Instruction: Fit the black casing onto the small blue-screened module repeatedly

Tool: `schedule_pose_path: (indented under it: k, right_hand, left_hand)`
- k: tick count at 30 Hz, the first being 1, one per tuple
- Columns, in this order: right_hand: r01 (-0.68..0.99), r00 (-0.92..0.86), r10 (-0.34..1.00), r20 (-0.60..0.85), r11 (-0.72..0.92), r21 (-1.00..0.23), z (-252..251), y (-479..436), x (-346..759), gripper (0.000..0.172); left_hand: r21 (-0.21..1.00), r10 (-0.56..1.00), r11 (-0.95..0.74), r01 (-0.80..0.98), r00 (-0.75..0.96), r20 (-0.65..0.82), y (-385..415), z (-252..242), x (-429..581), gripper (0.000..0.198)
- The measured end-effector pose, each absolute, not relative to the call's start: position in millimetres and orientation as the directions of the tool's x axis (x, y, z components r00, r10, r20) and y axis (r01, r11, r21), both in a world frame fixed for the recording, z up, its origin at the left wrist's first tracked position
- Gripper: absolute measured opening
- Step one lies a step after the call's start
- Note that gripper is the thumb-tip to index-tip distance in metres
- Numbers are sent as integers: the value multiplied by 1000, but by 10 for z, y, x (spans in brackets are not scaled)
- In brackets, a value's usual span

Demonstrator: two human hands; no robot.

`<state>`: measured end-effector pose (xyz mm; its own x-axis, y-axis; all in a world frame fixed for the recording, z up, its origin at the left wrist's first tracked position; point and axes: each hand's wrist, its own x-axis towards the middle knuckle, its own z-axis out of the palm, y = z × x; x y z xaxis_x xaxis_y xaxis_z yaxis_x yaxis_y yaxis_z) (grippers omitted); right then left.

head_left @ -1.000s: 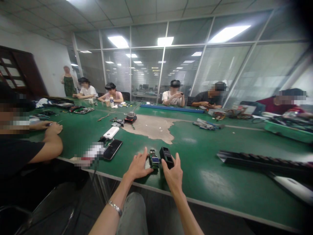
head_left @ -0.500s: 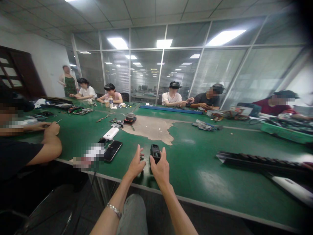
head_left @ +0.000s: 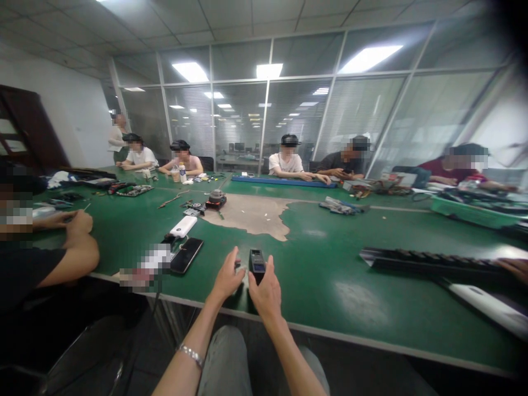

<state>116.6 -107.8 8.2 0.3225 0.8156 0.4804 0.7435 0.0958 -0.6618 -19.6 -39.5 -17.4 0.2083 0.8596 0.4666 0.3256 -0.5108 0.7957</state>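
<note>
My right hand (head_left: 265,291) is closed around the side of a small black oblong plastic housing (head_left: 256,257), held above the near part of the green table. Its upper face shows recesses and a bluish rectangular patch; the lower end is hidden by my thumb and palm. My left hand (head_left: 226,279) is just left of the housing, apart from it, with the fingers pointing up and curled. A small dark bit shows between its thumb and fingers, too small to name.
A black phone (head_left: 187,255) and a white power bank (head_left: 183,226) lie to the left on the green table (head_left: 322,275). Beyond are a round-topped device (head_left: 216,199), pliers-like tools (head_left: 340,205) and a long black part (head_left: 429,261) at right. Several people sit around the table.
The black housing has turned in my right hand, so its face and a bluish patch now show more. My left hand stays beside it. The view has shifted slightly.
</note>
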Motion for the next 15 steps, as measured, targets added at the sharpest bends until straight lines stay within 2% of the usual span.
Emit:
schedule_pose_path:
  k: [8,15]
  right_hand:
    - [743,338,791,510,108,-661,128,-1022,1182,88]
    - [743,303,803,513,138,-655,-6,-1005,1189,77]
  left_hand:
    - [783,864,-503,366,209,458,-421,-137,-182,66]
    - [735,846,-531,421,223,484,-464,-81,-172,55]
